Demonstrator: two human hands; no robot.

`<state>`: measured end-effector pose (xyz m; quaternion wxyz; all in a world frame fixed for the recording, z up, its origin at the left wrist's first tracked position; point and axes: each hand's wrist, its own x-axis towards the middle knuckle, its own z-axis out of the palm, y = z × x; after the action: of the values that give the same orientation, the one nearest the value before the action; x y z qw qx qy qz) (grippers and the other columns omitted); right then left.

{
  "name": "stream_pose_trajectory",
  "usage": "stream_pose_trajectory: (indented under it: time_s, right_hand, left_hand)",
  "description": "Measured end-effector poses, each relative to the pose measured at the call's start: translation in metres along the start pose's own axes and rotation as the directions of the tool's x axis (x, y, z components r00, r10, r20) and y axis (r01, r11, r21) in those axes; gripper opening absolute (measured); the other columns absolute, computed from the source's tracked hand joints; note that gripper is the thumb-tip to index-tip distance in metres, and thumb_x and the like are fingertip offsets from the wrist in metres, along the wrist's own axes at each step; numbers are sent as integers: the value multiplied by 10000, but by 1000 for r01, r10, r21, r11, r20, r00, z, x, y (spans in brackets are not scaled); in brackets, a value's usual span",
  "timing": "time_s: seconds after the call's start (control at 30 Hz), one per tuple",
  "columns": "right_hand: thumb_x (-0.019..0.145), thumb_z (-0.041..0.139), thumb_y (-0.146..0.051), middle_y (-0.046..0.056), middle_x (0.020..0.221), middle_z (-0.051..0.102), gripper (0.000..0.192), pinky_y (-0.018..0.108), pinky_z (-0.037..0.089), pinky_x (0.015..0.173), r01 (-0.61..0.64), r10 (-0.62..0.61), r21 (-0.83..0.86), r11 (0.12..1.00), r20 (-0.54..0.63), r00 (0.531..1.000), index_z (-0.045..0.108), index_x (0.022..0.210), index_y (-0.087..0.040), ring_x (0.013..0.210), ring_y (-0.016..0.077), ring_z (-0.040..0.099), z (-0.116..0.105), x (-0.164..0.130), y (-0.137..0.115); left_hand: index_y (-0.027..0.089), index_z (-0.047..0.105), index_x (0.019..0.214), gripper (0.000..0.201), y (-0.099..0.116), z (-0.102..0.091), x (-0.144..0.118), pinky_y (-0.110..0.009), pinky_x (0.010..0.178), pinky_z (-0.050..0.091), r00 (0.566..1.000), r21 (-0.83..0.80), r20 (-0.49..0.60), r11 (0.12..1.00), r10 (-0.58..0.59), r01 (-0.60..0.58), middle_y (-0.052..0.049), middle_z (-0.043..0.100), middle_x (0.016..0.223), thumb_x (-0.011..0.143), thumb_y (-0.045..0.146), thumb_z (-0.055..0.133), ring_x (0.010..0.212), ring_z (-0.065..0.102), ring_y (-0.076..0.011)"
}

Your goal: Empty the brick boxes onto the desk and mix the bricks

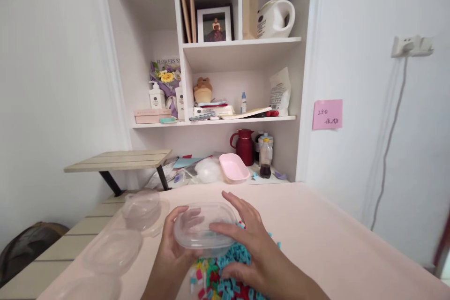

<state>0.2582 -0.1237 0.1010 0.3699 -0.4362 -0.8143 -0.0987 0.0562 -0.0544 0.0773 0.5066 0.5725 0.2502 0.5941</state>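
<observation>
Clear container (206, 230) sits gripped by left hand (175, 248), open right hand (251, 243) alongside.

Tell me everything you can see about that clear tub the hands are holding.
The tub looks like clear thin plastic, oblong with rounded corners. It sits over a pile of small colourful pieces on the pink table. The left hand grips its near-left side; the right hand lies on its right edge.

We see a pink table (316, 225); on it lie colourful small pieces (228, 276), clear lids (112, 251); a pink tray (234, 168) behind.
</observation>
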Motion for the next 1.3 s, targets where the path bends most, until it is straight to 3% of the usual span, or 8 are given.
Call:
stream_pose_trajectory:
  time_s: [0.13, 0.27, 0.63, 0.83, 0.97, 1.03, 1.13, 1.3]
  right_hand:
    - [796, 736, -297, 106, 1552, 306, 771, 516, 389, 1082, -18, 13, 71, 997, 73, 997, 342, 1457, -332, 1402, 297, 324, 0, -4, -1]
    - [709, 787, -208, 174, 1543, 288, 941, 574, 318, 1104, 67, -66, 36, 997, -15, 998, 242, 1474, -255, 1421, 329, 273, 9, -4, -5]
    - [827, 655, -248, 95, 1141, 618, 481, 466, 416, 1024, 112, -95, 77, 991, -205, 974, 431, 1253, -244, 1115, 265, 570, 7, -12, -7]
    - [888, 575, -213, 43, 986, 654, 236, 456, 423, 1016, 97, -63, 163, 982, -198, 978, 483, 1101, -259, 963, 220, 614, 1, -12, -10]
    - [871, 583, -189, 72, 1114, 640, 311, 482, 360, 1077, 109, -87, 85, 990, -234, 968, 474, 1157, -240, 1102, 236, 579, 3, -14, -5]
    - [863, 588, -170, 89, 1176, 625, 378, 498, 332, 1092, 127, -118, 18, 992, -255, 960, 461, 1215, -228, 1171, 247, 548, 3, -15, -3]
    - [854, 583, -141, 84, 1186, 630, 391, 518, 312, 1096, 169, -180, -65, 984, -258, 949, 478, 1220, -231, 1183, 249, 547, 1, -16, -2]
    - [852, 575, -156, 87, 1186, 643, 406, 523, 341, 1060, 157, -209, -182, 971, -312, 927, 507, 1244, -239, 1141, 258, 580, 2, -23, 7]
  left_hand:
    - [303, 497, 1121, 789, -2, 3, 0, -363, 787, 559, 1000, -148, 6, 989, -27, 28, -57, 721, 1059, 482, 570, 873, 976, 683, -287]
    - [313, 476, 1109, 737, -8, 4, -1, -274, 580, 514, 996, -177, 18, 980, -88, 89, -36, 709, 964, 534, 600, 838, 799, 689, -231]
    - [266, 522, 960, 610, -23, 16, -9, -254, 605, 461, 999, -94, 32, 995, 20, -17, 62, 552, 623, 602, 717, 724, 570, 535, -116]
    - [279, 501, 1016, 778, -25, 16, -18, -298, 645, 511, 996, -104, 84, 995, 10, -1, -1, 667, 796, 467, 775, 745, 688, 640, -189]
    - [248, 425, 1307, 1014, -34, 6, -20, -433, 894, 505, 985, 164, 58, 971, 165, -173, -134, 617, 1214, 511, 834, 653, 1076, 621, -336]
    - [239, 314, 1438, 1144, -36, -3, -18, -525, 1047, 393, 935, 443, 96, 827, 341, -347, -186, 432, 1447, 516, 830, 647, 1298, 455, -412]
    - [259, 195, 1502, 1070, -28, -12, -15, -606, 1127, 238, 799, 762, 236, 405, 554, -505, -202, 307, 1533, 657, 701, 679, 1402, 308, -425]
    - [272, 240, 1471, 800, 1, 1, -28, -641, 1124, 206, 608, 841, 448, -79, 655, -535, -202, 417, 1476, 810, 208, 686, 1436, 298, -350]
